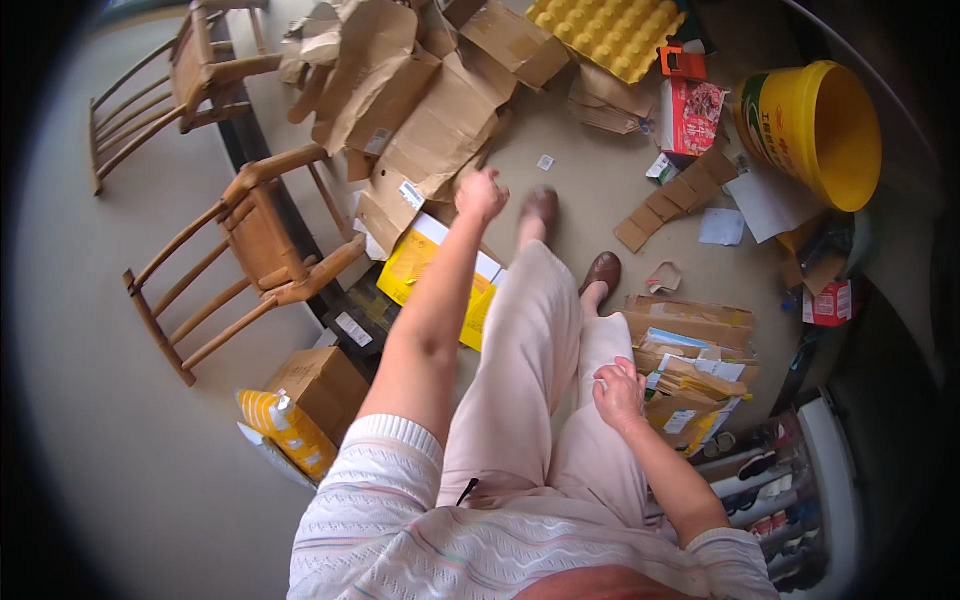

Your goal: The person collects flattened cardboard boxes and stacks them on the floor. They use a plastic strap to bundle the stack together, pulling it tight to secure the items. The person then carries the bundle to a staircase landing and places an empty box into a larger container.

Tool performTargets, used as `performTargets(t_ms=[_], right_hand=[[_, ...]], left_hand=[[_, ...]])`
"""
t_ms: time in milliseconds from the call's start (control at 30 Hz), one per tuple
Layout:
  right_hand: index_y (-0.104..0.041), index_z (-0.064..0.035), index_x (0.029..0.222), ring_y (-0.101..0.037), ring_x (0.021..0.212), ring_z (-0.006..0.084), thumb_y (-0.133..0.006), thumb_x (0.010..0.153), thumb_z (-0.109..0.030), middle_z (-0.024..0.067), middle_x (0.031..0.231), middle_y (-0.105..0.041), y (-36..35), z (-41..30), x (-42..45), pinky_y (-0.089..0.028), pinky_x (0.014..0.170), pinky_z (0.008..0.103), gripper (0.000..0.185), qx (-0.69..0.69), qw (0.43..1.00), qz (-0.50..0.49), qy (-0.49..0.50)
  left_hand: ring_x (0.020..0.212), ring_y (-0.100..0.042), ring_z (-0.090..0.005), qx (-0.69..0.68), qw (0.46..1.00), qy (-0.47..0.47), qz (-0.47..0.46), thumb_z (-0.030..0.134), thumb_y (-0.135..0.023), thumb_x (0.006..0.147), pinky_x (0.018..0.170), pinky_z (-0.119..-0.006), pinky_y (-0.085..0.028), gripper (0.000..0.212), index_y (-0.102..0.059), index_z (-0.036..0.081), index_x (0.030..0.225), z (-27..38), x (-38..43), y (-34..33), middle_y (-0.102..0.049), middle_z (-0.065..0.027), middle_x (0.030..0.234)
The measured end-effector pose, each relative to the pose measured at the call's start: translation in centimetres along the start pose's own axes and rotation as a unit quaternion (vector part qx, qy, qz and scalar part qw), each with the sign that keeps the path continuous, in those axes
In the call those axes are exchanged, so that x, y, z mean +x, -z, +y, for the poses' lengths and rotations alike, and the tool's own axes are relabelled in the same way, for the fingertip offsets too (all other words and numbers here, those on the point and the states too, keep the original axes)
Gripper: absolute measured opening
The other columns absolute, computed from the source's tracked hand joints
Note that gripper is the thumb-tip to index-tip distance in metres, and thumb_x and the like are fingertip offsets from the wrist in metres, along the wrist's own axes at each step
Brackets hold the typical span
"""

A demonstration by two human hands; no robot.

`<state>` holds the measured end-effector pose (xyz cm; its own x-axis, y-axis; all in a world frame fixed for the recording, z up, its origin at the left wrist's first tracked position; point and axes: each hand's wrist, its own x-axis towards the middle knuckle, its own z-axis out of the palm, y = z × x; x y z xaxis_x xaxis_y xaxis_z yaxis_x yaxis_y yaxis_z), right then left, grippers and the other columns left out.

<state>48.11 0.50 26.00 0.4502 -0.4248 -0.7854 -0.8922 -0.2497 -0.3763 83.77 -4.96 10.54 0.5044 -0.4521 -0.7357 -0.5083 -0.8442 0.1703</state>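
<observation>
My left hand [481, 196] reaches forward over the floor, fingers partly curled, beside the edge of a large flattened corrugated cardboard box [439, 124]. No object shows in it, though its palm side is hidden. Below that forearm lies a yellow and white printed carton [409, 262], partly covered by the arm. My right hand [621, 391] rests against the pale trouser leg near the knee, fingers a little apart and holding nothing visible. Just right of it stands a stack of folded cardboard [694, 367], with brown, white and yellow pieces.
Two wooden chairs [262, 232] [199, 71] stand at left, near a brown box [322, 386] and a yellow-wrapped parcel [289, 427]. A yellow bucket [847, 135], a yellow egg tray [611, 30], a red carton [690, 116] and cardboard dividers [675, 199] lie ahead right. A shoe rack [825, 450] is lower right.
</observation>
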Motion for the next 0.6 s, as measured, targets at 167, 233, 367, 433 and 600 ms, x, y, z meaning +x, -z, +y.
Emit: performTargets(t_ms=[167, 233, 367, 433, 600], right_hand=[[-0.058, -0.0126, 0.077, -0.043, 0.107, 0.0234, -0.056, 0.069, -0.014, 0.0016, 0.090, -0.059, 1.5, -2.3, 3.6, -0.029, 0.086, 0.0416, 0.008, 0.059, 0.998, 0.015, -0.020], [-0.057, -0.0124, 0.076, -0.043, 0.106, 0.0236, -0.056, 0.068, -0.013, 0.0010, 0.090, -0.059, 1.6, -3.0, 3.1, -0.029, 0.086, 0.0410, 0.008, 0.064, 0.997, -0.001, -0.043], [-0.058, -0.0122, 0.076, -0.045, 0.106, 0.0247, -0.057, 0.067, -0.011, 0.0005, 0.090, -0.059, 0.5, -3.8, 2.1, -0.029, 0.087, 0.0400, 0.009, 0.054, 0.995, -0.024, -0.082], [-0.058, -0.0121, 0.076, -0.046, 0.105, 0.0251, -0.058, 0.067, -0.009, 0.0010, 0.090, -0.059, 1.0, -4.4, 2.9, -0.030, 0.087, 0.0403, 0.010, 0.099, 0.991, -0.024, -0.092], [-0.059, -0.0120, 0.076, -0.046, 0.104, 0.0254, -0.059, 0.066, -0.008, 0.0016, 0.089, -0.060, 1.0, -5.2, 3.9, -0.031, 0.087, 0.0400, 0.010, 0.106, 0.989, -0.039, -0.092]], left_hand=[[0.102, -0.049, -0.0321, 0.049, 0.998, 0.020, 0.031, 0.031, -0.061, 0.070, 0.085, -0.040, -0.042, 0.054, -0.045, 0.008, 0.117, 0.6, 10.1, 1.4, -0.051, -0.0173, 0.108], [0.106, -0.044, -0.0316, 0.071, 0.995, 0.029, 0.057, 0.037, -0.064, 0.069, 0.086, -0.040, -0.041, 0.070, -0.034, 0.006, 0.124, 1.7, 13.3, 0.6, -0.046, -0.0168, 0.113], [0.117, -0.032, -0.0277, 0.110, 0.991, 0.059, 0.054, 0.048, -0.067, 0.064, 0.081, -0.053, -0.039, 0.094, -0.018, 0.005, 0.132, 1.6, 18.6, 0.2, -0.031, -0.0150, 0.126], [0.112, -0.039, -0.0303, 0.160, 0.978, 0.081, 0.104, 0.040, -0.067, 0.066, 0.082, -0.049, -0.041, 0.084, -0.024, 0.005, 0.129, 2.4, 19.2, 0.2, -0.035, -0.0176, 0.123], [0.115, -0.032, -0.0396, 0.175, 0.974, 0.116, 0.089, 0.045, -0.068, 0.063, 0.076, -0.056, -0.040, 0.095, -0.014, 0.007, 0.132, 1.2, 22.6, -0.6, -0.026, -0.0192, 0.130]])
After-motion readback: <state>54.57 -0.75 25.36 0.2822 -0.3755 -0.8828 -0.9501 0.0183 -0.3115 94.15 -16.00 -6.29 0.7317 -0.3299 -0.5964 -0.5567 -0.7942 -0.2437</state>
